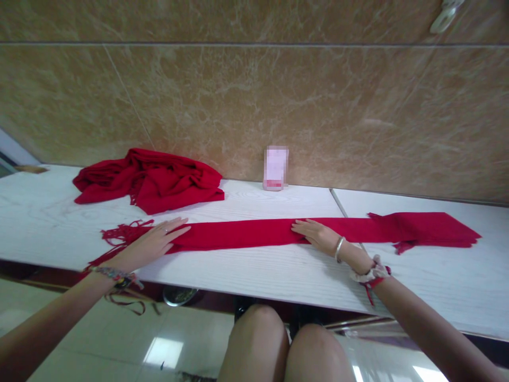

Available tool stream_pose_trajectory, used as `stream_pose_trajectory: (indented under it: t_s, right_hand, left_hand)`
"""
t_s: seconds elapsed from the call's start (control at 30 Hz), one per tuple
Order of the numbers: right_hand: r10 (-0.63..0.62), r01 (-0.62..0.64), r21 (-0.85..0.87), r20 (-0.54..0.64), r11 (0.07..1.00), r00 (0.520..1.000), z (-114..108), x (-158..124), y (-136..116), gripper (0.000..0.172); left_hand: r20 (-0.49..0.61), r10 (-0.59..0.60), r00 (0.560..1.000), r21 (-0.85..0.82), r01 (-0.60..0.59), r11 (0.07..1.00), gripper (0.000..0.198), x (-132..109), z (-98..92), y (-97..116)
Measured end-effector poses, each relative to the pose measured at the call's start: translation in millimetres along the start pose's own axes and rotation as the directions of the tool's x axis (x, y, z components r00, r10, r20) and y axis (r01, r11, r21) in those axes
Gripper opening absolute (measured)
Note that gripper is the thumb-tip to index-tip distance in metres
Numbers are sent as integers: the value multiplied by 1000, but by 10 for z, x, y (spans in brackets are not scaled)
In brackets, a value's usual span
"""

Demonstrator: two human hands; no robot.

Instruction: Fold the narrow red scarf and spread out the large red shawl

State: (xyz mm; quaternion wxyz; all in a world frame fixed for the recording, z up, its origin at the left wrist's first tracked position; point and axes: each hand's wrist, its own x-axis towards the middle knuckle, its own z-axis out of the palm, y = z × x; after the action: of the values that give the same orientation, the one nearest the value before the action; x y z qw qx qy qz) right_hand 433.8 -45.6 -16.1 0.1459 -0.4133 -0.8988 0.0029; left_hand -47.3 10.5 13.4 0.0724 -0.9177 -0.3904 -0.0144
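Note:
A long red scarf (242, 233) lies folded into a narrow strip along the white board. Its fringed end is at the left; toward the right it widens into a looser folded part. My left hand (161, 239) rests flat on the scarf near the fringe, fingers stretched out. Farther right, my right hand (318, 234) lies flat across the strip, its fingers also extended. Both palms face down and neither hand grips the cloth. Behind the left hand sits a second red cloth (175, 183), crumpled in a heap with some fringe showing.
The white wood-grain board (254, 270) has a seam right of the middle. A phone-like object (275, 168), blurred out, leans against the brown marbled wall (254, 101). A round metal dish (180, 295) shows below the front edge, near my knees (262, 339).

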Motion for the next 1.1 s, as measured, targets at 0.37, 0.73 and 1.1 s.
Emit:
stream_pose_trajectory:
  t_s: [0.37,0.73,1.1]
  right_hand:
    - [-15,0,166,90,986,996,4,-95,57,39]
    - [-5,-32,227,162,973,987,-59,-112,15,39]
    - [27,-58,224,136,973,990,-15,-107,-8,40]
  left_hand:
    - [136,22,991,-115,-6,993,48,-94,-18,74]
    - [181,39,983,-96,-22,995,45,-156,23,53]
    - [104,128,986,-266,-97,959,47,786,-239,914]
